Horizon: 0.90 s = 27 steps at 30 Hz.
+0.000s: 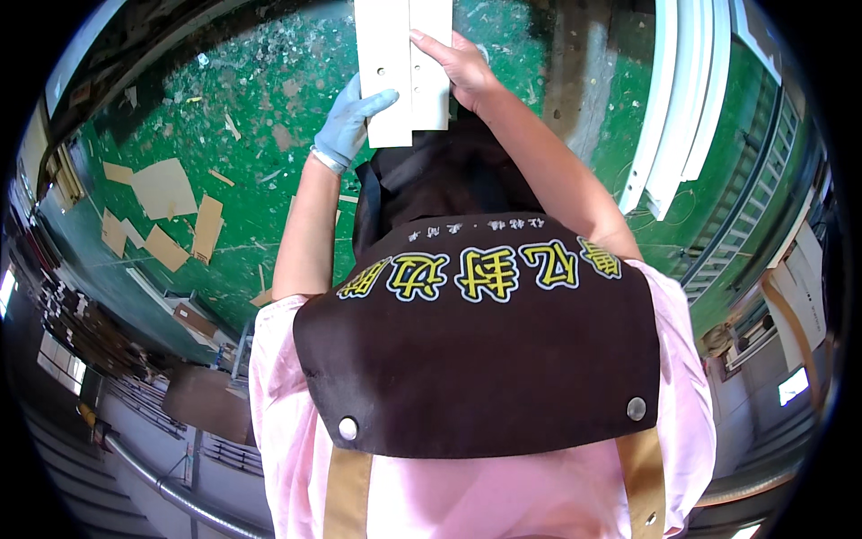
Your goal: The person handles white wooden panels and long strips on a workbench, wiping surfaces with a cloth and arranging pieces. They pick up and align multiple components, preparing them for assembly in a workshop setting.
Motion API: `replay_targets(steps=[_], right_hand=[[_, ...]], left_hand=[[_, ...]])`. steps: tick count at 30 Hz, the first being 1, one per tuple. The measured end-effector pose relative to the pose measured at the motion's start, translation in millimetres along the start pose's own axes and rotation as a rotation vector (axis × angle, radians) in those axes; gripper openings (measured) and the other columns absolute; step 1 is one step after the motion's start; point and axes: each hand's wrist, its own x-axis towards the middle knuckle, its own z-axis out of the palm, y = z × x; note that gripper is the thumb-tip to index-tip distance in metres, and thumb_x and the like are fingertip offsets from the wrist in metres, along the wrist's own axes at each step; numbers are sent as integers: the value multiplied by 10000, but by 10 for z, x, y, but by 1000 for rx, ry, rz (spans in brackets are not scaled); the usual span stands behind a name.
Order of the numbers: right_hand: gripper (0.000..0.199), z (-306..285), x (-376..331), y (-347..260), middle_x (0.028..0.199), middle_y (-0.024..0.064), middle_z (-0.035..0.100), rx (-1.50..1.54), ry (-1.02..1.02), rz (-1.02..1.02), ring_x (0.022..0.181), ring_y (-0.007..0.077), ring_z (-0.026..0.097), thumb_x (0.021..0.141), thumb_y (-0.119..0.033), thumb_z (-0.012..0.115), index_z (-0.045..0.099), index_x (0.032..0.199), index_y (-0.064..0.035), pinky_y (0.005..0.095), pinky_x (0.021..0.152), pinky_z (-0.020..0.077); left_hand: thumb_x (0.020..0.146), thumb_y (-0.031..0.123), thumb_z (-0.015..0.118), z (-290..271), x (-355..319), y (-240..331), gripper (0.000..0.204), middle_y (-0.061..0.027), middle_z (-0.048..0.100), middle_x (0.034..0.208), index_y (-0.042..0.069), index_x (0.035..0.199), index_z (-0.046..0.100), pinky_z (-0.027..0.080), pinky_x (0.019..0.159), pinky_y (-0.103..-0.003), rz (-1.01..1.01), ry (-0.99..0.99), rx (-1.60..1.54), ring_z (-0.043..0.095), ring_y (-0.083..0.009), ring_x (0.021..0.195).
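Two long white boards lie side by side in my hands at the top of the head view. The left board (pixel 384 108) reaches a little lower than the right board (pixel 431 103), and both have small round holes near their lower ends. My left hand (pixel 346 121), in a light blue glove, grips the left board's outer edge with the thumb across its face. My bare right hand (pixel 460 67) holds the right board's outer edge, its thumb lying over the front. The boards' far ends run out of the picture.
Several long white boards (pixel 687 99) stand or lie at the right, beside a metal roller track (pixel 745 207). Cardboard scraps (pixel 166 189) litter the green floor (pixel 260 202) at the left. A dark apron (pixel 476 359) covers my front.
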Motion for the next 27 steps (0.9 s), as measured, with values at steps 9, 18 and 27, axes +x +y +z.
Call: replay_targets(steps=[9,18,27], right_hand=[[527,53,-135,157,1176,103,640,-47,40,-133,1081,180,621,889,-234,726,494,1289,17,339,941,504],[506,-14,-399,363,1188,92,637,7,1,-188,1096,168,600,853,-208,755,535,1261,-4,325,964,464],[471,1,-517,574,1218,75,626,170,57,-39,1104,164,611,970,-321,593,493,1324,-27,338,948,485]], left_hand=[[1050,416,353,9,-233,-99,572,-107,511,1378,-6,1435,369,426,1057,-349,-41,-3,-250,524,-207,1250],[977,649,284,65,-402,-425,799,-165,429,1452,8,1453,330,375,1093,-494,-94,38,-543,430,-315,1337],[964,649,335,6,-471,-498,826,-188,416,1452,-10,1462,299,375,1092,-508,-28,9,-808,419,-360,1335]])
